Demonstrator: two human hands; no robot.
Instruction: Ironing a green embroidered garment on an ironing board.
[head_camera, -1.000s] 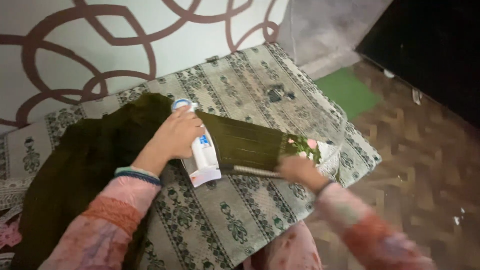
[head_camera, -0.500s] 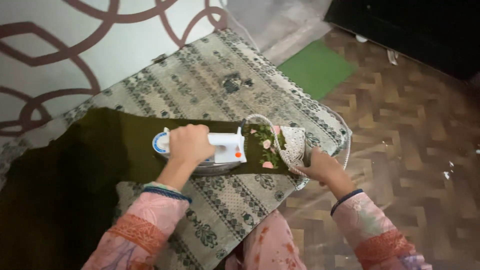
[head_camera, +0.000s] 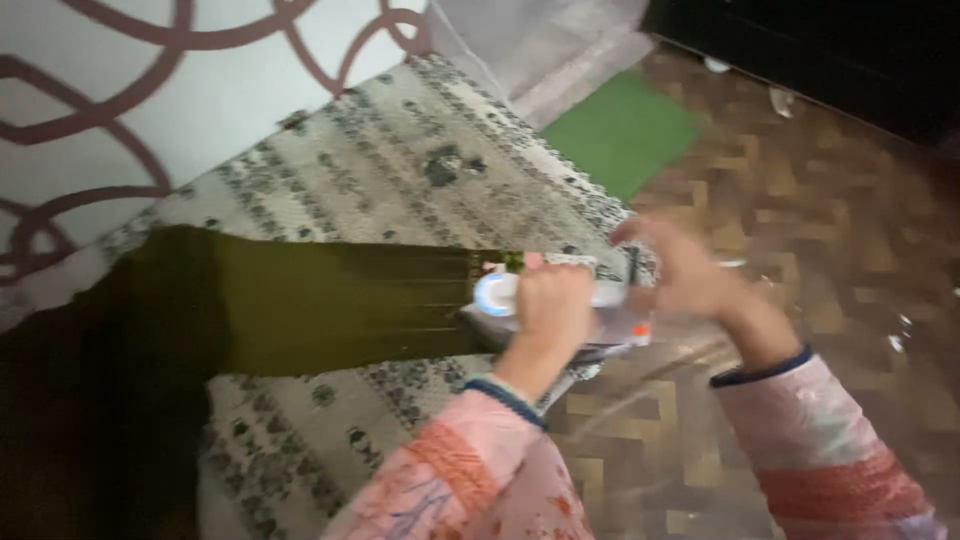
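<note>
Iron (head_camera: 520, 300): white body, blue dial end, sitting at the far end of the dark olive cloth (head_camera: 330, 305), near the worktop (head_camera: 400, 150) edge. Left hand (head_camera: 550, 310) grip closed on its handle. Right hand (head_camera: 680, 275) blurred, fingers spread, holding nothing, just beside the iron's nose.

Left hand (head_camera: 552, 305) closed in a fist-like grip; right hand (head_camera: 682, 272) open, fingers spread.

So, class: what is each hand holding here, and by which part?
The left hand grips the white and blue iron by its top handle. The right hand is blurred, fingers spread; it appears to hold nothing.
</note>
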